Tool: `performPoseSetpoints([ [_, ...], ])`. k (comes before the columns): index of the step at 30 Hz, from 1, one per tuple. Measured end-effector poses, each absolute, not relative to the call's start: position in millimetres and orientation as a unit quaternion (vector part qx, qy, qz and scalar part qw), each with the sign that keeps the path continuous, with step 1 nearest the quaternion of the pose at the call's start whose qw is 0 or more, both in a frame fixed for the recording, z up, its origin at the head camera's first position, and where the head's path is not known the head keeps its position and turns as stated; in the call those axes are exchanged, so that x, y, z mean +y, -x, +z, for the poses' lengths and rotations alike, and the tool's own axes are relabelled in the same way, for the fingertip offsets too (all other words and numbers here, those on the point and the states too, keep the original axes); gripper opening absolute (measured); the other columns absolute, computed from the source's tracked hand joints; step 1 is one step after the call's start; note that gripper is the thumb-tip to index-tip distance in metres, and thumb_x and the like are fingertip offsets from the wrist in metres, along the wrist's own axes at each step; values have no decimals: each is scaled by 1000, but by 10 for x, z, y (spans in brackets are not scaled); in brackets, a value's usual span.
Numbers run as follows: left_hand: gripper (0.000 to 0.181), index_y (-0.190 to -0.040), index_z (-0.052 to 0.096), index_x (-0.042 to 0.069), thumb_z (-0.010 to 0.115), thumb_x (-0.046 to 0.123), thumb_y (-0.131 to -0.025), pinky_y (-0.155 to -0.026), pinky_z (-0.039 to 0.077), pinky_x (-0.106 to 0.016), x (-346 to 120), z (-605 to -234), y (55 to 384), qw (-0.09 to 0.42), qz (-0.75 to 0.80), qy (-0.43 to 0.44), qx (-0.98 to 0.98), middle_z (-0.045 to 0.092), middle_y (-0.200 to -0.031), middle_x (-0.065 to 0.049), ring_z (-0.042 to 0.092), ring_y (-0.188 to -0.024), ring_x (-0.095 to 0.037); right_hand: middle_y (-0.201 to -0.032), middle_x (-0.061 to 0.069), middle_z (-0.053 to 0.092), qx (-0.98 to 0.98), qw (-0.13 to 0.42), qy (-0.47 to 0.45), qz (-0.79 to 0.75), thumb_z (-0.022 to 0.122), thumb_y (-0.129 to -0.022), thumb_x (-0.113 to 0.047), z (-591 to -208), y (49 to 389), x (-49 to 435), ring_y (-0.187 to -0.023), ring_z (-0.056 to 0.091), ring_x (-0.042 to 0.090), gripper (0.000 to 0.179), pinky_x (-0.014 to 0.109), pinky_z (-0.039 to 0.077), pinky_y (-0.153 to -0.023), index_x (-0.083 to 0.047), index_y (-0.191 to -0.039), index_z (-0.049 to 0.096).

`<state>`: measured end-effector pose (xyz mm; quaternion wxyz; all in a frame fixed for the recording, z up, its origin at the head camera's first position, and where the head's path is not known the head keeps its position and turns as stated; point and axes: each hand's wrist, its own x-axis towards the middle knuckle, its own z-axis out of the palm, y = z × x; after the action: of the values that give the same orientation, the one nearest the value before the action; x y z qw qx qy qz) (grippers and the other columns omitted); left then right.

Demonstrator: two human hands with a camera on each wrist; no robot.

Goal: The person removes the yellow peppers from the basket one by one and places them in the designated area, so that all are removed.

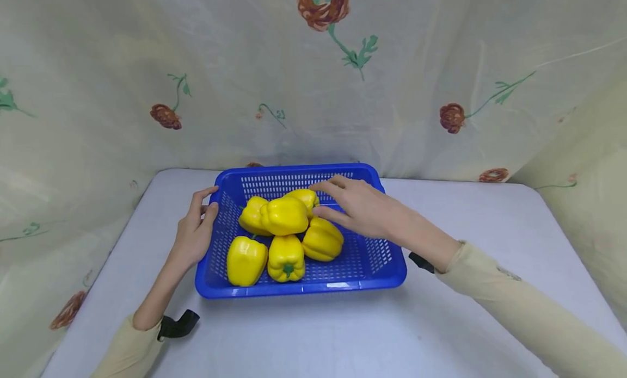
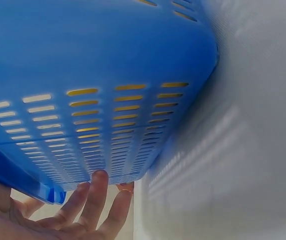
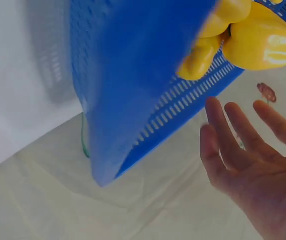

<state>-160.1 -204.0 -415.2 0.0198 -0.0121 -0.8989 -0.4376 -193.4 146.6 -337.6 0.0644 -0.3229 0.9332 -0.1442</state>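
Left of center, a person's left grip (image 1: 193, 234) pinches a blue basket (image 1: 303, 289) on the desk (image 1: 313, 337) by its rim; mid-frame, six yellow peppers (image 1: 284, 217) sit inside; just right of center, the right grip (image 1: 362, 208) hangs loosely spread beside them.

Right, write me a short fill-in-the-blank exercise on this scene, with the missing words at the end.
1. The peppers all have skin of the colour ____.
2. They lie in a basket whose colour is ____.
3. The hand reaching over the inside of the basket is the person's ____ one.
4. The stem facing the camera on a front pepper is coloured ____.

Missing words: yellow; blue; right; green.
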Motion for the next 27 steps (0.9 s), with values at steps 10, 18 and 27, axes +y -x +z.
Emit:
performPoseSetpoints([
  [10,49,-167,32,20,31,31,-119,-76,58,-34,-2044,-4138,1599,16,-441,10,-897,65,-133,-31,74,-102,-43,-160,19,54,938,117,302,-121,45,-106,-73,-3352,1939,1082,-145,58,39,75,59,49,-119,-22,-161,49],
  [18,49,-166,32,20,31,31,-119,-75,58,-32,-2035,-4164,1593,13,-445,6,-895,64,-133,-30,74,-99,-41,-160,21,53,934,131,308,-125,43,-104,-76,-3473,1927,917,-134,65,39,76,58,55,-113,-25,-160,46],
  [27,48,-166,34,19,32,31,-119,-77,60,-35,-2037,-4148,1606,21,-449,2,-893,64,-131,-29,74,-101,-43,-158,20,53,938,128,287,-147,41,-104,-77,-3533,1943,792,-120,69,37,77,56,60,-105,-25,-160,45],
])
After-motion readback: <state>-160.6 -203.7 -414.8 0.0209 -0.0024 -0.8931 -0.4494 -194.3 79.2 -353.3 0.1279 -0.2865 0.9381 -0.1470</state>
